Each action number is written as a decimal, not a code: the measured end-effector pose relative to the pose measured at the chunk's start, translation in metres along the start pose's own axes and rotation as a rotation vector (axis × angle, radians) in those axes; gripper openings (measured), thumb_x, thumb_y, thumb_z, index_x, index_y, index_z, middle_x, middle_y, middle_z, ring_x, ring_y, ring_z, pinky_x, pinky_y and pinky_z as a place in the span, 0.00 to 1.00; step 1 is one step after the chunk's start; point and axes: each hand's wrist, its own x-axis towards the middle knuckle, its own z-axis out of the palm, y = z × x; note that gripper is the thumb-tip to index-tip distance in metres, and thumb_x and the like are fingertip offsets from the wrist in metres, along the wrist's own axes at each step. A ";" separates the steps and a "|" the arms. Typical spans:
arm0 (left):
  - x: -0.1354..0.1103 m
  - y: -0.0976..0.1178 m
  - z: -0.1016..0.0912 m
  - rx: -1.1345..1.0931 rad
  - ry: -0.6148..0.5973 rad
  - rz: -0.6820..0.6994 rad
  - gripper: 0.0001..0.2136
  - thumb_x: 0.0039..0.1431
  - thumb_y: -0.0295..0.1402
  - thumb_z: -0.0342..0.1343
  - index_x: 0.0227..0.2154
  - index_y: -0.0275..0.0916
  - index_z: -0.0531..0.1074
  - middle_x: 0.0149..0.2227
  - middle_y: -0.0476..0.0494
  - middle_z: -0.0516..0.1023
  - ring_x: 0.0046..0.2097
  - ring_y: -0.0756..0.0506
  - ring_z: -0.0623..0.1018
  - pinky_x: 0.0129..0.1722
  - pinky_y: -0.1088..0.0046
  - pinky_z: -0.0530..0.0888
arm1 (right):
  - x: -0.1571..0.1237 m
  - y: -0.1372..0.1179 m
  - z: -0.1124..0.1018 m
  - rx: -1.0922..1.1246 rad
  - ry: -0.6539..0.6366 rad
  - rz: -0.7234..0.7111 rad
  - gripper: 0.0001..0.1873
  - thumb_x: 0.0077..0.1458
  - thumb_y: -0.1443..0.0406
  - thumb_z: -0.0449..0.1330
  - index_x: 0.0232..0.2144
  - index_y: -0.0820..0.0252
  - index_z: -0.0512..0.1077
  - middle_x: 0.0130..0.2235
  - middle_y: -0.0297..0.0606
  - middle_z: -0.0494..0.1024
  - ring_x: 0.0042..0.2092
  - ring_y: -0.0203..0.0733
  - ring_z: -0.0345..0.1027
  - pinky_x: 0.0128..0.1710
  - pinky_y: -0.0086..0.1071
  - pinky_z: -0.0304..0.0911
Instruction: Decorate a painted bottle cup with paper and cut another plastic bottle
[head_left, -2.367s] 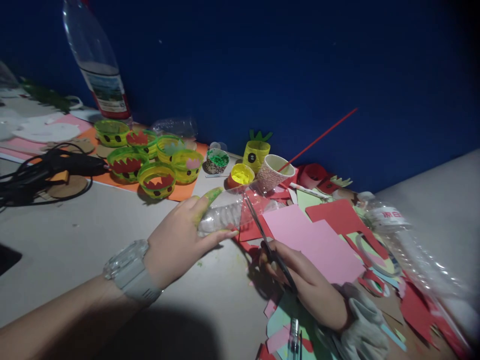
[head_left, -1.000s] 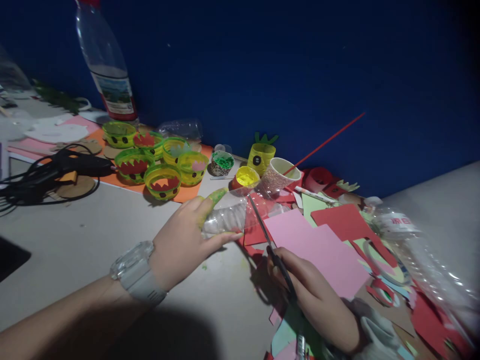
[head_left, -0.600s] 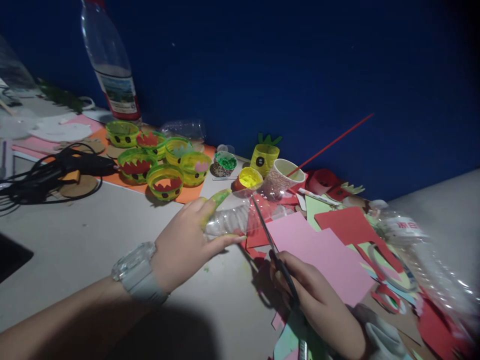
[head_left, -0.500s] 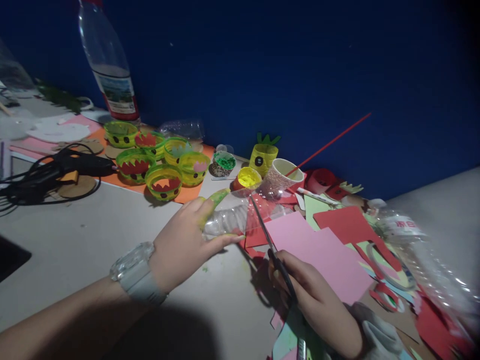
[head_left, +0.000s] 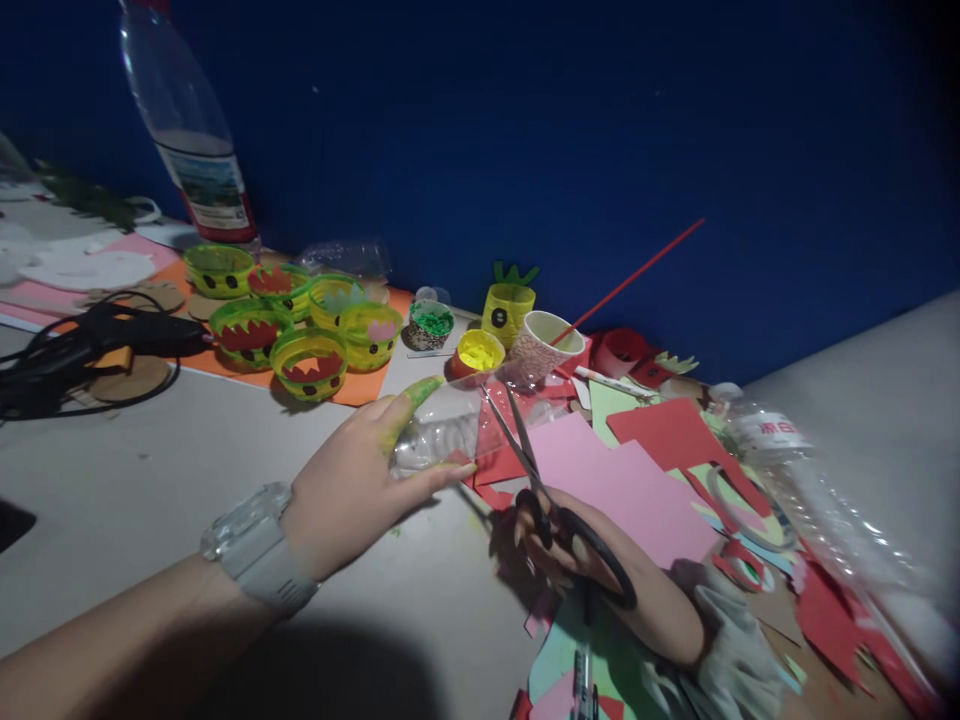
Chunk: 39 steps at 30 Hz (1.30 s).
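Observation:
My left hand (head_left: 352, 480), with a clear watch on the wrist and green paint on the forefinger, grips a clear plastic bottle (head_left: 442, 432) lying on its side on the grey table (head_left: 172, 470). My right hand (head_left: 577, 560) holds black scissors (head_left: 540, 480) by the handles. The blades are spread apart at the bottle's open right end, above pink and red paper (head_left: 615, 480).
Yellow-green painted bottle rings (head_left: 300, 330) sit on orange paper at the back left, near a black glue gun (head_left: 97, 335) with cable. A tall bottle (head_left: 187, 140), paint cups (head_left: 480, 350), a paper cup (head_left: 544, 345) with a red stick and paper scraps (head_left: 750, 500) crowd the back and right.
The scissor blades, nearly closed before, are now spread apart at the bottle's end. My right hand turned so the handle loops show. My left hand still holds the bottle.

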 end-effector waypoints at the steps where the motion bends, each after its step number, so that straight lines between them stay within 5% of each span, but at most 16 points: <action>1: 0.000 0.000 0.000 0.007 0.008 0.009 0.33 0.52 0.55 0.51 0.57 0.43 0.58 0.49 0.41 0.72 0.48 0.40 0.73 0.43 0.65 0.71 | 0.000 -0.003 0.002 -0.031 0.009 -0.001 0.21 0.55 0.47 0.53 0.33 0.60 0.64 0.29 0.32 0.62 0.28 0.34 0.53 0.28 0.29 0.52; 11: -0.003 -0.002 0.002 0.094 0.058 0.026 0.34 0.52 0.55 0.51 0.58 0.45 0.55 0.46 0.44 0.72 0.45 0.42 0.74 0.40 0.70 0.72 | 0.001 -0.006 0.007 -0.280 0.022 -0.067 0.19 0.58 0.50 0.50 0.34 0.61 0.63 0.28 0.32 0.62 0.29 0.35 0.55 0.30 0.30 0.55; 25: -0.002 -0.001 0.001 0.049 0.013 0.015 0.32 0.52 0.55 0.51 0.58 0.46 0.56 0.41 0.45 0.73 0.40 0.42 0.75 0.36 0.68 0.70 | 0.001 -0.007 0.002 -0.239 -0.026 -0.072 0.19 0.59 0.51 0.48 0.30 0.61 0.61 0.25 0.30 0.59 0.27 0.35 0.52 0.31 0.33 0.57; 35: -0.005 0.001 0.000 0.261 0.036 0.138 0.30 0.53 0.55 0.49 0.51 0.38 0.65 0.34 0.43 0.72 0.36 0.42 0.71 0.37 0.64 0.67 | 0.002 -0.007 0.005 -0.203 0.004 -0.051 0.14 0.59 0.56 0.52 0.29 0.60 0.61 0.25 0.31 0.61 0.27 0.35 0.53 0.29 0.29 0.54; 39: -0.006 0.000 0.000 0.337 0.039 0.206 0.31 0.55 0.53 0.48 0.56 0.39 0.61 0.36 0.43 0.71 0.37 0.41 0.71 0.38 0.63 0.67 | 0.001 -0.007 0.007 -0.219 0.045 -0.059 0.13 0.59 0.57 0.52 0.29 0.61 0.62 0.26 0.31 0.61 0.28 0.34 0.54 0.29 0.29 0.54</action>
